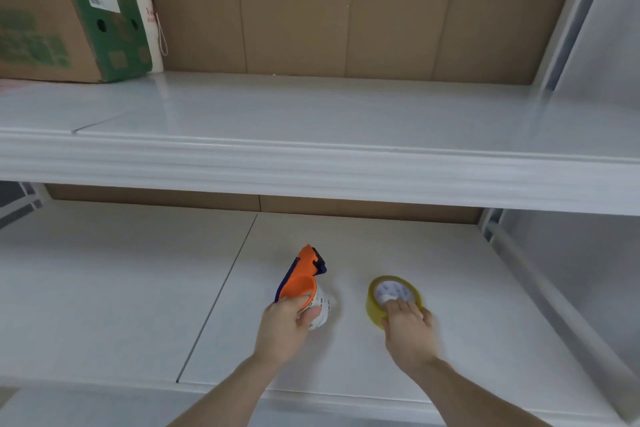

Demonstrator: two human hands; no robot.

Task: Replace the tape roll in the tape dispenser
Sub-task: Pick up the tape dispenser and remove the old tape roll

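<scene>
Your lower shelf, near its front edge, holds: one orange tape dispenser with dark blue trim and a white spent core, gripped by your left hand; one yellowish clear tape roll just right of it, your right hand closed over its near rim.

You're facing a storeroom or stockroom: white metal shelving backed with brown cardboard sheets, and a labelled cardboard carton on the upper shelf.
</scene>
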